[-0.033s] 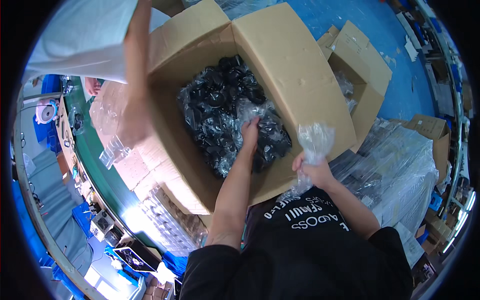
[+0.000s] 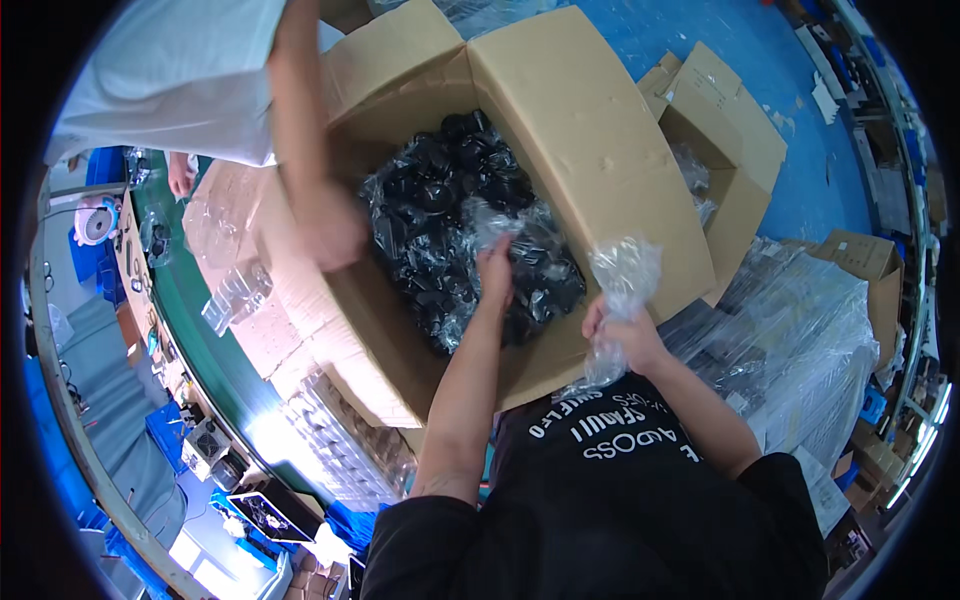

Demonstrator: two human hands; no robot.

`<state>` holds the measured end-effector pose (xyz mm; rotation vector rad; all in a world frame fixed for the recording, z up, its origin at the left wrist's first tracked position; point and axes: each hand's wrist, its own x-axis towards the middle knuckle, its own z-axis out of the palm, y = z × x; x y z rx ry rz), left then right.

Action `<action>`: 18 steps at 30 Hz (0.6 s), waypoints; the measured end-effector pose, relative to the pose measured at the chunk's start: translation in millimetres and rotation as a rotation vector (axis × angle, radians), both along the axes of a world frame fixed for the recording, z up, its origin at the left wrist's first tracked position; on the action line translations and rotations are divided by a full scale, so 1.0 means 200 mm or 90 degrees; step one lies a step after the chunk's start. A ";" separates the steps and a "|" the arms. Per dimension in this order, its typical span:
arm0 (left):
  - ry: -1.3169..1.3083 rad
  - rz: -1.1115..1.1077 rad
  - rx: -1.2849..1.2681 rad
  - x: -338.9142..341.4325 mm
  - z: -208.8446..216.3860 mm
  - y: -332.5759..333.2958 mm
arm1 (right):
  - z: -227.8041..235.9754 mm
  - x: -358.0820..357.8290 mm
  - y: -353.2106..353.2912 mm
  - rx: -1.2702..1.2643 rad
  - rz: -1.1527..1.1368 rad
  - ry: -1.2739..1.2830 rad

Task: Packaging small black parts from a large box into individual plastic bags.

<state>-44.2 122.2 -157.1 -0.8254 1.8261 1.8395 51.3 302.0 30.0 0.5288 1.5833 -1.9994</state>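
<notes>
A large open cardboard box (image 2: 600, 130) stands before me, holding many shiny black parts (image 2: 435, 195), a number of them in clear plastic bags. My left hand (image 2: 495, 272) reaches down into it, its fingers closed on a crumpled clear plastic bag (image 2: 487, 222) on top of the pile. What that bag contains is hard to make out. At the box's near right edge, my right hand (image 2: 628, 338) grips a bunch of clear plastic bags (image 2: 625, 272), which stick out above and below the fist. A co-worker's blurred hand (image 2: 330, 230) hangs over the box's left side.
Left of the box, clear plastic pieces (image 2: 238, 295) lie on cardboard beside a green conveyor belt (image 2: 225, 365). To the right stand a smaller open box (image 2: 740, 150) and a stack wrapped in film (image 2: 800, 330). Behind lies blue floor (image 2: 660, 35).
The co-worker's hand has swung right, from outside the box's left flap to over its left side. My own hands have barely moved, both still gripping plastic.
</notes>
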 end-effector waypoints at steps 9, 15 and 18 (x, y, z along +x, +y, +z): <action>0.135 0.294 0.244 0.05 0.62 -0.12 | -0.12 -0.17 -0.30 -0.056 -0.172 -0.118; 0.085 0.208 0.073 0.04 0.57 -0.15 | -0.09 -0.21 -0.34 0.371 0.115 0.242; 0.066 0.139 0.003 0.03 0.49 -0.17 | -0.07 -0.25 -0.29 0.529 0.226 0.245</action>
